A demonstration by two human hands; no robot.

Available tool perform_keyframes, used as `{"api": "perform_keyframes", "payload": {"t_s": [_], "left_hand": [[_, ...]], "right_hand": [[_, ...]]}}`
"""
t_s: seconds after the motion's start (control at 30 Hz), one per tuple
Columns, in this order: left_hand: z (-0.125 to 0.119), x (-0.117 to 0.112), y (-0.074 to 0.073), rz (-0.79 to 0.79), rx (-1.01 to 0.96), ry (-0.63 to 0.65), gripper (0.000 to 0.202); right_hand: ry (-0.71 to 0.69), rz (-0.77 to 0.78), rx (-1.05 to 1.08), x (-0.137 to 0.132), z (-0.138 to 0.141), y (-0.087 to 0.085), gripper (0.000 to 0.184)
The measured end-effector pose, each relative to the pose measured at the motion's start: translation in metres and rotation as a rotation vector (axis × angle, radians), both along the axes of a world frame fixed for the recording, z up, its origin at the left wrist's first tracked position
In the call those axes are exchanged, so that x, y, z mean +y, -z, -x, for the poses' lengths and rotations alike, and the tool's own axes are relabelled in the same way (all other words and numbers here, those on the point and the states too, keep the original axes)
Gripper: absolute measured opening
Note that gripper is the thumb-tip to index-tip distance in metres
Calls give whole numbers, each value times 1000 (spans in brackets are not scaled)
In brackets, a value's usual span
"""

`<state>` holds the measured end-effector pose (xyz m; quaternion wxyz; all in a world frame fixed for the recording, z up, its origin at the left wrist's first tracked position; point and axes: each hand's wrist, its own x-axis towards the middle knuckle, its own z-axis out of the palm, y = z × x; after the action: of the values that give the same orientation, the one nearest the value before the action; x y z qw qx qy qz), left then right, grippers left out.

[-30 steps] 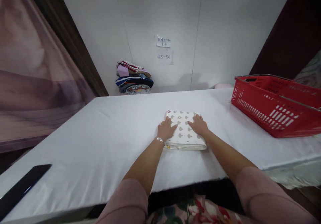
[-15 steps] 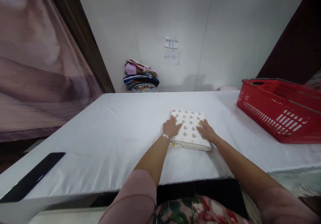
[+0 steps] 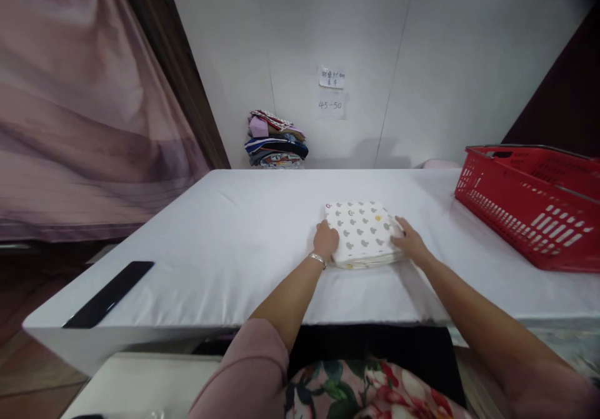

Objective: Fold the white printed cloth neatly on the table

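A folded white cloth (image 3: 363, 230) printed with small grey motifs and a few coloured ones lies on the white-covered table (image 3: 244, 237). At its left edge, my left hand (image 3: 325, 239) is closed, with the fingers curled round the side of the fabric. A bracelet circles that wrist. My right hand (image 3: 410, 239) grips the cloth's right edge, thumb toward the top and fingers at the far corner. The right side of the cloth looks slightly lifted. Both hands' undersides are hidden.
A red plastic basket (image 3: 529, 206) stands at the table's right. A dark flat panel (image 3: 110, 294) lies near the left front edge. Behind the table is a stack of folded fabrics (image 3: 276, 141); paper notes (image 3: 332, 94) hang on the wall. A pink curtain (image 3: 94, 94) hangs left.
My hands have moved from lying on top of the cloth to its left and right edges. The cloth's right side has risen a little. The camera view has shifted slightly.
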<state>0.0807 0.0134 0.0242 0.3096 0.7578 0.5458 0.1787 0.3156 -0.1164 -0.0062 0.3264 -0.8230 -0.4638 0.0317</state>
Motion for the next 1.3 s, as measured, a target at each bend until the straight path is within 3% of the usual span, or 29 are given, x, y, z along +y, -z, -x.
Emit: {"api": "perform_keyframes", "payload": {"t_s": [0.1, 0.2, 0.3, 0.37, 0.47, 0.57, 0.7, 0.8, 1.0, 1.2, 1.3], "left_hand": [[-1, -17, 8, 41, -105, 56, 46], [4, -21, 12, 61, -141, 62, 54], [10, -10, 8, 61, -128, 7, 57], [10, 0, 4, -30, -121, 6, 52], [1, 14, 1, -262, -79, 135, 47], [-9, 30, 0, -404, 42, 295, 48], [-12, 56, 5, -312, 183, 383, 47], [-9, 66, 15, -227, 151, 363, 51], [-7, 64, 31, -298, 95, 330, 52], [-4, 62, 29, -306, 58, 330, 52], [-3, 62, 29, -322, 19, 322, 54]], "right_hand": [[98, 46, -29, 10, -28, -14, 66], [45, 101, -254, 15, -25, -26, 56], [-146, 86, -363, 19, 9, -32, 50], [-235, 99, -360, 21, 37, -32, 50], [-335, 214, -330, 22, 71, -25, 52], [-383, 315, -356, 21, 86, -17, 53], [-383, 325, -396, 19, 86, -12, 54], [-375, 330, -391, 19, 85, -12, 54], [-368, 340, -386, 18, 87, -11, 54], [-377, 321, -240, 19, 81, -17, 54], [-352, 207, -139, 11, 83, -21, 54]]}}
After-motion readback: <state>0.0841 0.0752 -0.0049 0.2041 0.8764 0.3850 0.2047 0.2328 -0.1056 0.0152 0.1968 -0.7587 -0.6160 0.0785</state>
